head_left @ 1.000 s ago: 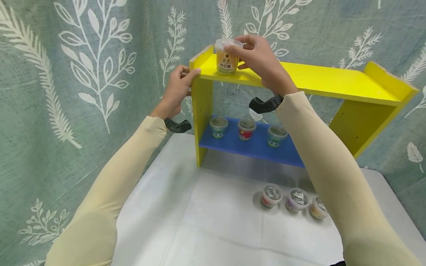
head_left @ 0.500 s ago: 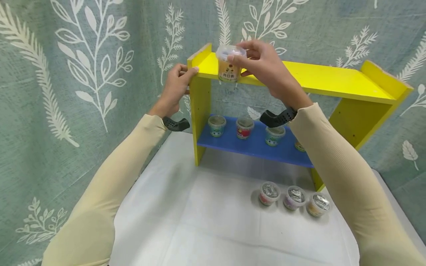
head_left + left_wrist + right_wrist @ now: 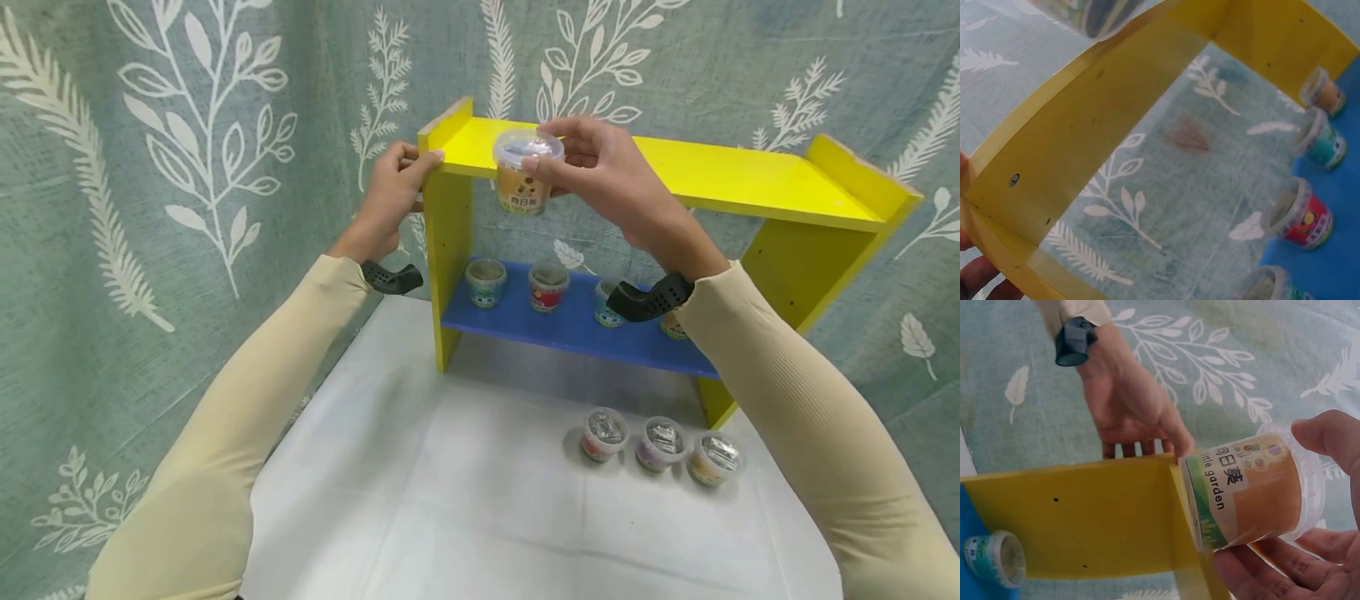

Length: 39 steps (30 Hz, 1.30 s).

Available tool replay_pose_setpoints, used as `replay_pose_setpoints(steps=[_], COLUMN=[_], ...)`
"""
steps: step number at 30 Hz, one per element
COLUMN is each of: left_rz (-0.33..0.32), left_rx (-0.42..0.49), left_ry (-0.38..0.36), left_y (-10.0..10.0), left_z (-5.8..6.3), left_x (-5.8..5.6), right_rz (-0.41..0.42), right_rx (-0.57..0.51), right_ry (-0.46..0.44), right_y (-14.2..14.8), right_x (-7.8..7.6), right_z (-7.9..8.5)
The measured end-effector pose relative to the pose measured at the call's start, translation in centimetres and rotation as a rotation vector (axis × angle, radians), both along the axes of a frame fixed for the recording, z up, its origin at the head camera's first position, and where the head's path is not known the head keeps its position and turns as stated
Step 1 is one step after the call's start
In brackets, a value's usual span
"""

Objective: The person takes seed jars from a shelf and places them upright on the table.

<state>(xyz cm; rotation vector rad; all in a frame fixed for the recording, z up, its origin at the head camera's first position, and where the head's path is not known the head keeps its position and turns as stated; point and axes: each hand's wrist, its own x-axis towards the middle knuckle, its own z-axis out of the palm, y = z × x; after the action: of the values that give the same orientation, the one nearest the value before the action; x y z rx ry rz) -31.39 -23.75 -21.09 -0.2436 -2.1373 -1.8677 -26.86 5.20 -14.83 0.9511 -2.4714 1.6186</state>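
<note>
My right hand [image 3: 615, 179] grips a clear plastic cup [image 3: 522, 183] with an orange label and a transparent lid. The cup is in front of the top board's front edge, near the left end. In the right wrist view the label of the cup [image 3: 1254, 494] reads "little garden", with thumb and fingers on either side near the lid. My left hand [image 3: 386, 200] holds the top left corner of a yellow shelf unit [image 3: 750, 179], thumb on the front edge and fingers around the outer side.
A row of similar cups, including a red-labelled cup [image 3: 547, 292], stands on the blue lower shelf [image 3: 555, 329]. My right forearm partly covers the row. Three lidded cups, one pinkish cup [image 3: 604, 435] among them, stand on the white tabletop [image 3: 480, 500]. A leaf-patterned curtain [image 3: 187, 167] hangs behind.
My right hand has brought the orange-labelled cup forward and down from above the top board to in front of its edge. The left hand keeps its hold on the corner.
</note>
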Motion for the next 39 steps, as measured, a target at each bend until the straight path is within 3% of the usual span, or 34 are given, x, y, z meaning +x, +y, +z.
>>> replay_pose_setpoints(steps=[18,39], left_rz=[-0.006,-0.001], left_rx=[0.005,0.012], left_ry=[0.005,0.017], left_y=[0.2,0.2], left_z=[-0.1,-0.1], left_x=[-0.1,0.1], right_rz=[-0.045,-0.051], right_rx=[0.145,0.171], right_ry=[-0.005,-0.066], right_y=[2.5,5.1], right_x=[0.5,0.0], right_z=[-3.8,-9.2])
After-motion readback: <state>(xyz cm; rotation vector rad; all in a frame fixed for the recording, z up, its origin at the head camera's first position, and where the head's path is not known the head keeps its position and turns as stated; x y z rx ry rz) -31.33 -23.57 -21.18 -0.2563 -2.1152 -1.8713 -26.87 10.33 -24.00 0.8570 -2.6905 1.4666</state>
